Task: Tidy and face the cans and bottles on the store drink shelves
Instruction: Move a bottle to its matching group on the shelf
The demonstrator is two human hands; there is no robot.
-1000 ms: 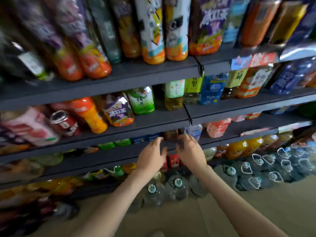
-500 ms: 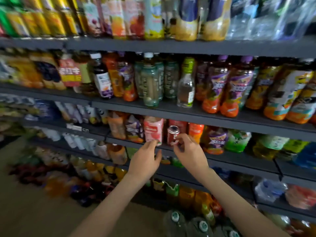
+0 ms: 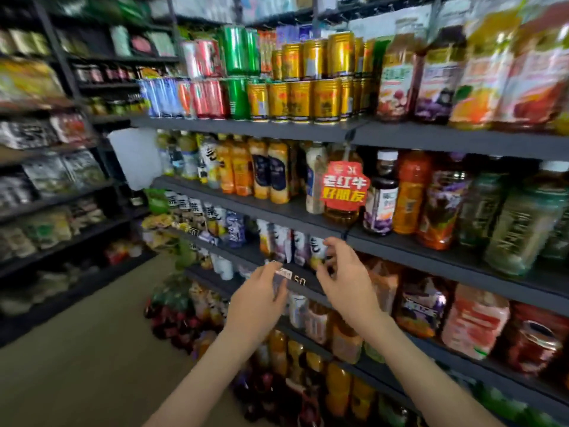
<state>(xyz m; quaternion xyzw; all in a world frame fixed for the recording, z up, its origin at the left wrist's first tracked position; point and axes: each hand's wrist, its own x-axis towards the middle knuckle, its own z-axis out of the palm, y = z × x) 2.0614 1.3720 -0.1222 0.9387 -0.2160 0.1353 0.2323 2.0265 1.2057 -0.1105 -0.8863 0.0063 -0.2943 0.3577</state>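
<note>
Dark grey drink shelves (image 3: 400,241) run from centre to right. Gold cans (image 3: 308,100), red cans (image 3: 206,97) and green cans (image 3: 237,72) are stacked on the top shelf. Orange juice bottles (image 3: 255,167) stand one shelf lower, beside a red hanging sign (image 3: 344,186). My left hand (image 3: 258,300) is raised before the third shelf's edge, fingertips at a small price tag (image 3: 284,273), holding nothing. My right hand (image 3: 341,278) hovers close beside it with fingers spread and curled, just in front of white-labelled bottles (image 3: 295,246). The view is blurred.
Pouch drinks and a red can (image 3: 535,340) lie on the shelf below my right hand. Large bottles (image 3: 338,392) fill the bottom rows. A second rack of snack packs (image 3: 49,177) lines the aisle's left side, with beige floor (image 3: 92,349) between.
The view has swung up and to the left, from the lowest shelves to the can and juice rows. Both hands stayed raised side by side and empty.
</note>
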